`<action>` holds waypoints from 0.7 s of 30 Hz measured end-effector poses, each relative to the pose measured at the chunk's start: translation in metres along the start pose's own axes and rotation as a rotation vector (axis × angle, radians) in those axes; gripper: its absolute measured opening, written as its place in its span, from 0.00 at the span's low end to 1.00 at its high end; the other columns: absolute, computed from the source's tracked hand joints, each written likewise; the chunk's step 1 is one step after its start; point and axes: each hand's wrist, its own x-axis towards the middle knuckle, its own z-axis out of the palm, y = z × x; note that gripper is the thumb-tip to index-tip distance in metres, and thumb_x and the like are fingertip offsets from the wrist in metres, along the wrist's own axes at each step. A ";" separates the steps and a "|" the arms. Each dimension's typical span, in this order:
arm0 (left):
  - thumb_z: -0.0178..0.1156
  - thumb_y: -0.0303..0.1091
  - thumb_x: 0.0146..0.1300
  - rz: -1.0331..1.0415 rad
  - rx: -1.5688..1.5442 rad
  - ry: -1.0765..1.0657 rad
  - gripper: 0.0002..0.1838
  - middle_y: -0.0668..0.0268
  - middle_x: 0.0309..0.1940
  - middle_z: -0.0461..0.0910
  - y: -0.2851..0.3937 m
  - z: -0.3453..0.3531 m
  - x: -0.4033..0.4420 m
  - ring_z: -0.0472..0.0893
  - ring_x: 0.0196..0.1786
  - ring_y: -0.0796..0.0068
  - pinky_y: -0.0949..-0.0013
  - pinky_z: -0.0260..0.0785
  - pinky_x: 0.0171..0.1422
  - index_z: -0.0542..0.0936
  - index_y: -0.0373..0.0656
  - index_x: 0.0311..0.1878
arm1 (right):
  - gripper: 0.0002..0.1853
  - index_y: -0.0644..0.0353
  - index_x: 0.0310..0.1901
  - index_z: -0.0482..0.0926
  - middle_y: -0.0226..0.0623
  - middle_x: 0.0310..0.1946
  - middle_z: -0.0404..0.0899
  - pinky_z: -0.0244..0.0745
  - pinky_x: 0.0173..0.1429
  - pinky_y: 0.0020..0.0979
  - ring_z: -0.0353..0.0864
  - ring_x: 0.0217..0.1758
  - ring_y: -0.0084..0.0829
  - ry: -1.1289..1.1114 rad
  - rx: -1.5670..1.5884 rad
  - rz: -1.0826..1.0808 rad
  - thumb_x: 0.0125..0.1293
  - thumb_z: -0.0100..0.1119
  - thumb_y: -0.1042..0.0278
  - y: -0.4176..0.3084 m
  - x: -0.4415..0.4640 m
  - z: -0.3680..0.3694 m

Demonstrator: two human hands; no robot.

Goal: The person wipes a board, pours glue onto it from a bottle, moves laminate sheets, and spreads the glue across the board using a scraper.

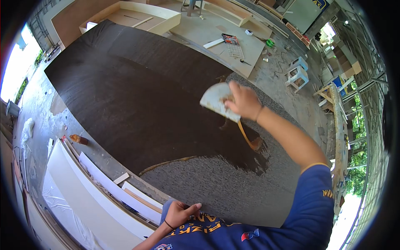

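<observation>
Spreading brown goop (245, 136), looks like: right hand (246, 102) pinches the white scraper (215, 98) above the panel (121, 100), left hand (179, 214) curled (can't tell if empty). Next stroke probably wants the edge flat on the grey area (200, 183).

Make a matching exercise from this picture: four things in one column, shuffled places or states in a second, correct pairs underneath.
Things
1. white spreader
2. left hand
3. bottle
4. plastic stools

Places or states
A. pale blue and white, on the floor toward the picture's right
B. close to the front of the dark blue shirt
C. in the right hand, above the dark-coated area
D. amber-brown, toward the picture's left

Pairs
1-C
2-B
3-D
4-A
</observation>
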 end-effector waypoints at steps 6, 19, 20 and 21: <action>0.64 0.44 0.59 -0.039 -0.012 0.030 0.21 0.64 0.17 0.81 0.006 0.001 -0.001 0.79 0.22 0.81 0.78 0.69 0.29 0.83 0.34 0.21 | 0.27 0.62 0.47 0.64 0.53 0.36 0.78 0.75 0.44 0.47 0.79 0.39 0.52 0.060 -0.165 0.314 0.48 0.63 0.61 0.088 0.087 0.021; 0.64 0.42 0.59 -0.037 -0.029 -0.005 0.20 0.61 0.19 0.82 0.001 0.001 0.003 0.79 0.21 0.80 0.78 0.71 0.28 0.83 0.31 0.24 | 0.27 0.63 0.43 0.68 0.47 0.36 0.78 0.73 0.45 0.37 0.80 0.40 0.39 -0.209 0.342 0.190 0.48 0.71 0.58 0.036 -0.081 -0.077; 0.64 0.42 0.59 -0.044 -0.015 -0.023 0.20 0.61 0.19 0.82 0.002 0.002 0.002 0.79 0.21 0.80 0.78 0.71 0.28 0.83 0.31 0.24 | 0.26 0.63 0.42 0.67 0.47 0.35 0.78 0.72 0.44 0.38 0.79 0.39 0.39 -0.330 0.268 0.182 0.49 0.71 0.58 0.034 -0.099 -0.062; 0.63 0.39 0.60 -0.038 -0.050 -0.034 0.18 0.60 0.20 0.82 0.004 0.002 0.001 0.80 0.23 0.78 0.76 0.72 0.31 0.82 0.30 0.25 | 0.26 0.63 0.42 0.67 0.47 0.35 0.78 0.72 0.44 0.38 0.79 0.39 0.39 -0.328 0.273 0.209 0.49 0.71 0.58 0.038 -0.111 -0.051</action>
